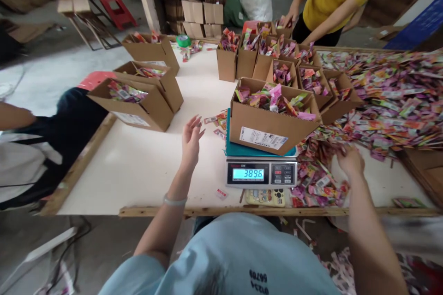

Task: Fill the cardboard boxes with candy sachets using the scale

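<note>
The box (268, 120) on the scale (290, 174) sits between the hands; left grip (191, 140) spread, empty; right grip (350, 160) just right, buried in packets (320, 182), closure I cannot tell.

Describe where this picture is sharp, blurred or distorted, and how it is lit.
Head view: soft even light, faint shadows; the scale display glows, legible at 3896, no glare; the left hand is sharp; the right hand in the sachet pile is slightly blurred; the corners smear and stretch.
</note>
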The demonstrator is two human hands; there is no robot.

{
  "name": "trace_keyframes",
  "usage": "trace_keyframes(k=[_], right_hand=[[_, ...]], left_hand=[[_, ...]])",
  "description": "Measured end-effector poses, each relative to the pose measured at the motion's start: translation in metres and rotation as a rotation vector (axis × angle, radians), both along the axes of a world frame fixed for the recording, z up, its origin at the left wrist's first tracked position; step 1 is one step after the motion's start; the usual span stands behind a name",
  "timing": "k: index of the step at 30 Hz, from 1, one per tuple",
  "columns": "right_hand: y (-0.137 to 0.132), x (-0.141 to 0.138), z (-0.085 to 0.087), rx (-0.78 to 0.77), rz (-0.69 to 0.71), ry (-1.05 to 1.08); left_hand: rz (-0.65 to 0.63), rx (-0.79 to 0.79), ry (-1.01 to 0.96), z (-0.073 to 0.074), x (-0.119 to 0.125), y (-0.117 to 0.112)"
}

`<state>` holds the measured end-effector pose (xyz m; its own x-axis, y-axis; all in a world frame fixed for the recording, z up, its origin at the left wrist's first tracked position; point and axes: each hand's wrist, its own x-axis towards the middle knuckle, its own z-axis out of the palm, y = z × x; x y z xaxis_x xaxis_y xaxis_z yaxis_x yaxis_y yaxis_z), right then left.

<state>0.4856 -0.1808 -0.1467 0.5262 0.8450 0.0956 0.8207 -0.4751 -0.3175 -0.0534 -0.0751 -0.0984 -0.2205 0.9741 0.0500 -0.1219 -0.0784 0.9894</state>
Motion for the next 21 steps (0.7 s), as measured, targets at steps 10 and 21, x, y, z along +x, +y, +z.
trace_keyframes(k=[10,21], right_hand=[[0.071,-0.062,0.198,0.884,0.260,0.449],[0.134,-0.206,0.226,0.419,0.986,0.422]], left_hand=[[0.030,0.013,-0.061,-0.004,-0.001,0.003],[0.193,0.050,-0.059,-0.012,-0.044,-0.014]])
